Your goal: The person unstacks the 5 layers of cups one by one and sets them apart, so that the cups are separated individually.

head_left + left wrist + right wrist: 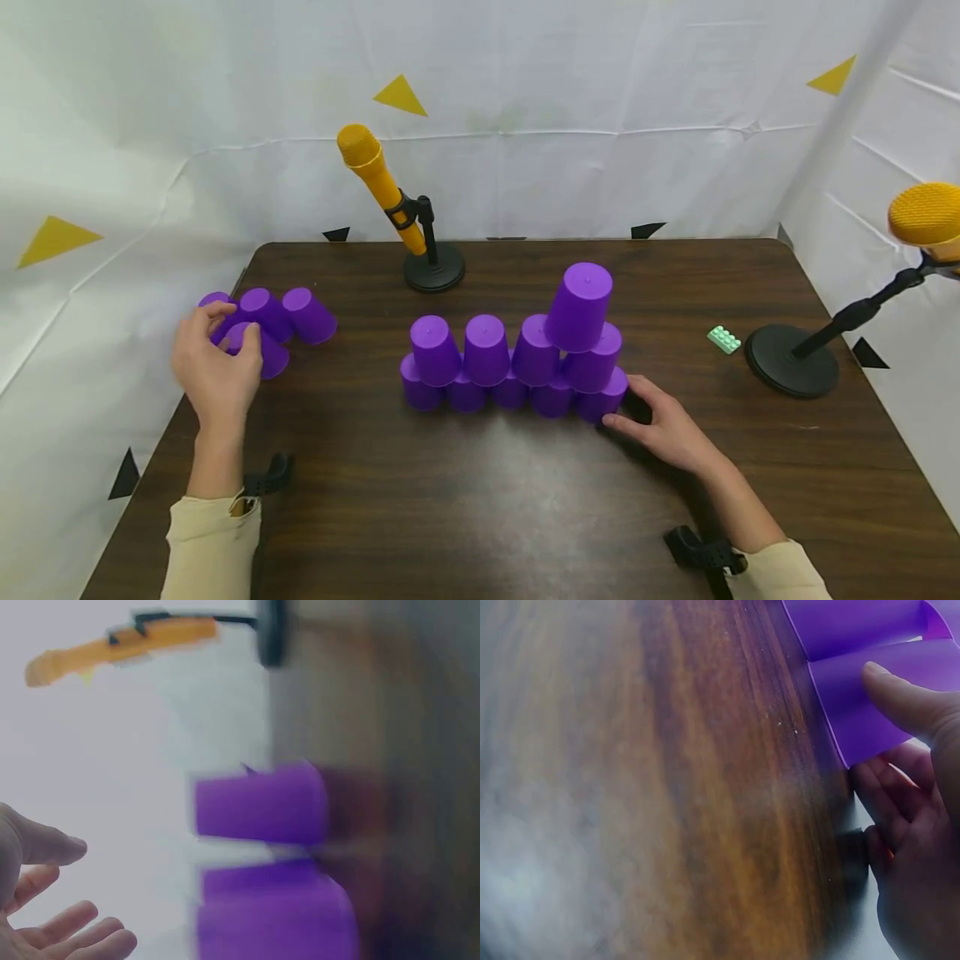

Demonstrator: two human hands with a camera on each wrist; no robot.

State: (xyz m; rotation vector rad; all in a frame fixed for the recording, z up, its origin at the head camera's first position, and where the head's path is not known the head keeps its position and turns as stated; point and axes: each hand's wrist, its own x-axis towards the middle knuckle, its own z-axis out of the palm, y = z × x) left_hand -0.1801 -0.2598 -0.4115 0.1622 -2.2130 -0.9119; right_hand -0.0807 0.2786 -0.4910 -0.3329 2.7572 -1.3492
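Past near-L cream sleeve (212, 552), has L grip (219, 362) half-open, empty, nr purple cups (310, 315); touches stack's (486, 350) btm-R cup (602, 400) w/ half-open R grip (670, 429).

purple tapered plastic cups (536, 352) at centre, smooth, satin, dark-brown wood-grain tabletop (465, 492), glossy glare lower centre, white creased sheet backdrop (540, 75) up top, yellow stick microphone (384, 185) upper centre-left, rough head, smooth body, cream cloth sleeve (212, 546) lower left, matt
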